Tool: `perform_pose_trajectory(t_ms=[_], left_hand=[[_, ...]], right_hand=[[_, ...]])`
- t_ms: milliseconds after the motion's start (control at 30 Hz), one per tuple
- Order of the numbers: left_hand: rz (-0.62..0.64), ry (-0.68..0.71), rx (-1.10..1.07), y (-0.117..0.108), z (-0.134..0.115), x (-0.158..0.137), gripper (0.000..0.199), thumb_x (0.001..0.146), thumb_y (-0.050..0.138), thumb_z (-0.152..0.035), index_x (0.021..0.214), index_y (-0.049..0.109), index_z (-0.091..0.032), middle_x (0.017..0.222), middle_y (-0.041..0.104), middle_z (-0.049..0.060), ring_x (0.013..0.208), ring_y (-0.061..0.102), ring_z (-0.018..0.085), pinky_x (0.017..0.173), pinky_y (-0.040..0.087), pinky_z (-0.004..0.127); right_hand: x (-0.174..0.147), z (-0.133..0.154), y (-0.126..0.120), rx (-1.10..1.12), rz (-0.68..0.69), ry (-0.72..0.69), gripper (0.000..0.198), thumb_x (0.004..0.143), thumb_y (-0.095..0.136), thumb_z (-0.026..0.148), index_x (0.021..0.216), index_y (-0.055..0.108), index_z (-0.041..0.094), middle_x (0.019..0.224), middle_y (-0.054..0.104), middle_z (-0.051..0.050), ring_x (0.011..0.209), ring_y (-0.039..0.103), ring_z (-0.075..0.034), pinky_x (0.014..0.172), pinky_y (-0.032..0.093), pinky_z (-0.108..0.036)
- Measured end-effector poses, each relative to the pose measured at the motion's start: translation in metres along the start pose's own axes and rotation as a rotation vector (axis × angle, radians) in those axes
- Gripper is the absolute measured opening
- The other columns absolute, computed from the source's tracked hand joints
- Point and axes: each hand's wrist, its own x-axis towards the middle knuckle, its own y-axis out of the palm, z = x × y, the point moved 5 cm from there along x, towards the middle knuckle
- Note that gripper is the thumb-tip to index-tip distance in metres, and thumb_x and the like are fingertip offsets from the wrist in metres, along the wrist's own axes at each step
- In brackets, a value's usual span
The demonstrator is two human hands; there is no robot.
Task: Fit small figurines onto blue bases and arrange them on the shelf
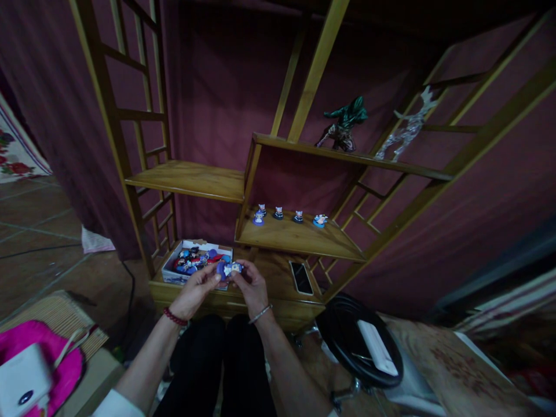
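Observation:
Between both hands, in front of the low shelf, is a small purple and white figurine (pixel 233 268) lying on its side. My left hand (pixel 201 287) pinches its round purple base, while my right hand (pixel 252 286) grips its head end with thumb and fingers. Just behind my left hand sits an open white cardboard box (pixel 171 272), filled with several small red, blue and purple figurines (pixel 193 259). On the middle shelf (pixel 299 238) stand several more little figurines, among them a purple one (pixel 258 218) at the left and a light blue one (pixel 320 220) at the right.
A phone (pixel 301 278) lies on the low shelf, right of my hands. Higher up stand a green-cloaked statue (pixel 345 124) and a clear figure (pixel 408 126). A black round stool (pixel 347 324) carries a white box (pixel 377 347). Lower left, a white device (pixel 26 379) rests on pink cloth.

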Motion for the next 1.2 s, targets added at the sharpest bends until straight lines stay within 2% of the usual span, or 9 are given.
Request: perform_pose_trajectory(t_ms=[633, 1200], left_hand=[[0.009, -0.014, 0.026, 0.0065, -0.0007, -0.0033, 0.046, 0.068, 0.061, -0.03, 0.111, 0.053, -0.016, 0.111, 0.056, 0.009, 0.096, 0.053, 0.022, 0.084, 0.041, 0.035], [0.007, -0.038, 0.035, 0.0065, 0.0006, -0.0021, 0.044, 0.066, 0.062, -0.032, 0.107, 0.056, -0.015, 0.1, 0.062, 0.008, 0.089, 0.056, 0.021, 0.083, 0.041, 0.035]], right_hand=[[-0.0027, -0.0024, -0.0042, -0.001, 0.001, -0.009, 0.031, 0.064, 0.062, 0.029, 0.092, 0.054, 0.018, 0.076, 0.062, 0.0, 0.062, 0.057, -0.013, 0.053, 0.044, -0.022], [-0.0034, -0.0004, -0.0058, 0.017, 0.006, -0.009, 0.032, 0.062, 0.064, 0.031, 0.091, 0.056, 0.019, 0.078, 0.063, 0.0, 0.062, 0.057, -0.013, 0.053, 0.046, -0.023]])
